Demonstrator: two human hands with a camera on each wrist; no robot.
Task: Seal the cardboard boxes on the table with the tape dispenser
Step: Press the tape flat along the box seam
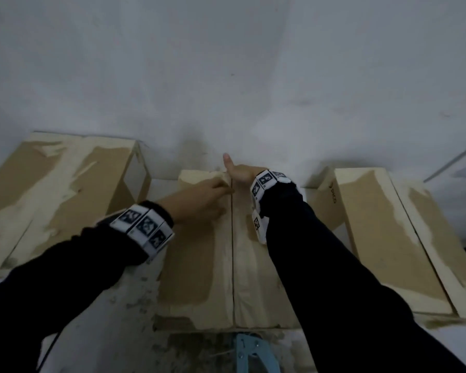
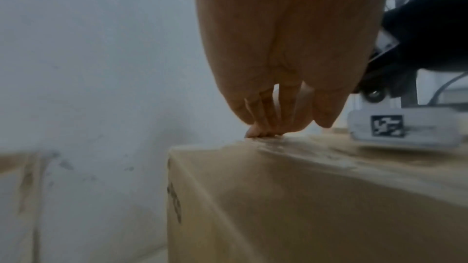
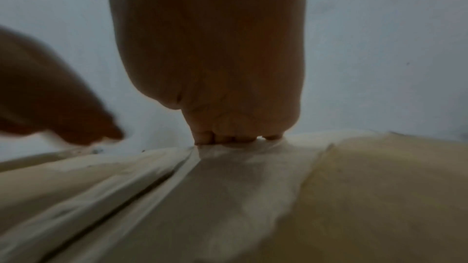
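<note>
The middle cardboard box (image 1: 199, 265) lies on the table with its top flaps meeting at a dark seam (image 1: 232, 251). My left hand (image 1: 207, 197) rests on the left flap near the far end of the seam, and its fingertips (image 2: 263, 133) press on the box top (image 2: 303, 197). My right hand (image 1: 241, 175) is at the box's far edge. Its thumb points up and its fingers (image 3: 228, 137) bend down over that edge, tips hidden. I cannot pick out a tape dispenser for certain.
A larger box (image 1: 65, 189) lies at the left and another box (image 1: 388, 224) at the right, both close to the middle one. A grey wall (image 1: 226, 76) rises just behind them. A blue metal part (image 1: 250, 351) shows below the near table edge.
</note>
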